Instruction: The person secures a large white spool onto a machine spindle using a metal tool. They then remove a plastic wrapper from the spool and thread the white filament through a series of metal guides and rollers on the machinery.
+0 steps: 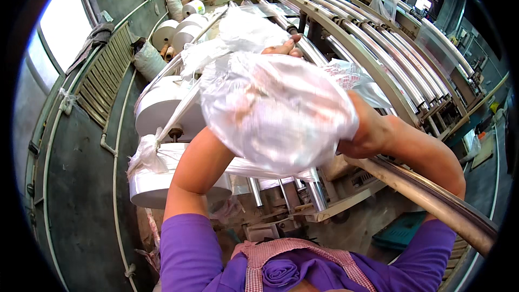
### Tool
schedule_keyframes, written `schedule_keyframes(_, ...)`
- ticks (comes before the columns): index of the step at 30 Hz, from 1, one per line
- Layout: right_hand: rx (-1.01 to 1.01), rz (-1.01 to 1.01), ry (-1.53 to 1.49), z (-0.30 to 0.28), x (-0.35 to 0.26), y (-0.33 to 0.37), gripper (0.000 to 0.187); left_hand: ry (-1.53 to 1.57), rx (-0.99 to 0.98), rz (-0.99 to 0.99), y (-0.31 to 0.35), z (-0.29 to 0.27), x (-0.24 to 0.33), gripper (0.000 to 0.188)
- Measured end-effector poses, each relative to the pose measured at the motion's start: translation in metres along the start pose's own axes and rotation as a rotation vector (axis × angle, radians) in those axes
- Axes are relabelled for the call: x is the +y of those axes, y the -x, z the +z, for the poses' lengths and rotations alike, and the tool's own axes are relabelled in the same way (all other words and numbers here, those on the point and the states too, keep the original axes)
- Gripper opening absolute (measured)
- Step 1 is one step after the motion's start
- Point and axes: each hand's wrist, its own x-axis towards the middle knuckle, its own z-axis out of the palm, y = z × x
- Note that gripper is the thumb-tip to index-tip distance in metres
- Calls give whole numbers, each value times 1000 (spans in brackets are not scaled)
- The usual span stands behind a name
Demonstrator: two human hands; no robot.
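Note:
A puffed-out bundle of white plastic film [275, 111], smeared by motion, is held up in front of me. My right hand [370, 127] is closed on its right edge, with the fingertips hidden behind the film. My left forearm passes behind the bundle. At its far edge the bent fingers of my left hand [284, 47] show, closed against the film, while the palm is covered. More loose white film [246, 30] lies just beyond those fingers. Below the bundle, a white strip runs left to a knotted bunch of film [146, 157].
Large white film rolls [162, 105] stand at the left. A machine with shiny metal rollers [378, 43] stretches away at the right. A long metal bar [427, 192] crosses under my right forearm. Wall pipes and a radiator [102, 86] are at the far left.

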Motion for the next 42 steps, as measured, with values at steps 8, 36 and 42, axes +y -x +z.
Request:
schedule_keyframes(8,281,1035,-814,-10,20,-7,35,-458,-77,275,45,-22,-9,25)
schedule_keyframes(36,25,508,-362,-29,18,8,18,-1188,-311,315,73,39,9,41)
schedule_keyframes(42,5,-15,663,-43,27,-2,18,-795,-334,158,47,34,-1,33)
